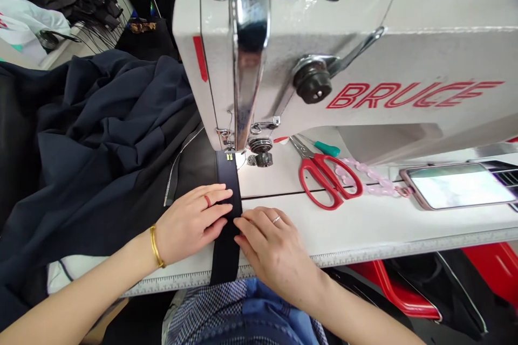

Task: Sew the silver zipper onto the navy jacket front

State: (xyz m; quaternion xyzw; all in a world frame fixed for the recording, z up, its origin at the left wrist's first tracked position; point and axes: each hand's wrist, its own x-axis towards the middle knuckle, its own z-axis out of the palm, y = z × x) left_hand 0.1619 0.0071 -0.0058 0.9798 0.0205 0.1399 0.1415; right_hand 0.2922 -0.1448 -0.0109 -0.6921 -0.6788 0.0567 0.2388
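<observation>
A dark waistband strip (225, 259) runs from under the needle area of the sewing machine (348, 64) down over the table's front edge. My left hand (190, 223) lies on the fabric with its fingers stretched out, the tips resting on the strip. At the strip's right edge, my right hand (275, 250) pinches the band between thumb and fingers. The rest of the navy garment (101, 145) is heaped to the left, and a metal zipper (180, 161) shows on its black part. The machine head partly hides the stitching point.
Red-handled scissors (324, 178) lie right of the needle, by a green-handled tool (327, 148). Farther right, a phone (461, 186) has a pink bead strap (378, 186). A measuring tape (364, 250) lines the front edge. A cluttered table (67, 46) stands behind left.
</observation>
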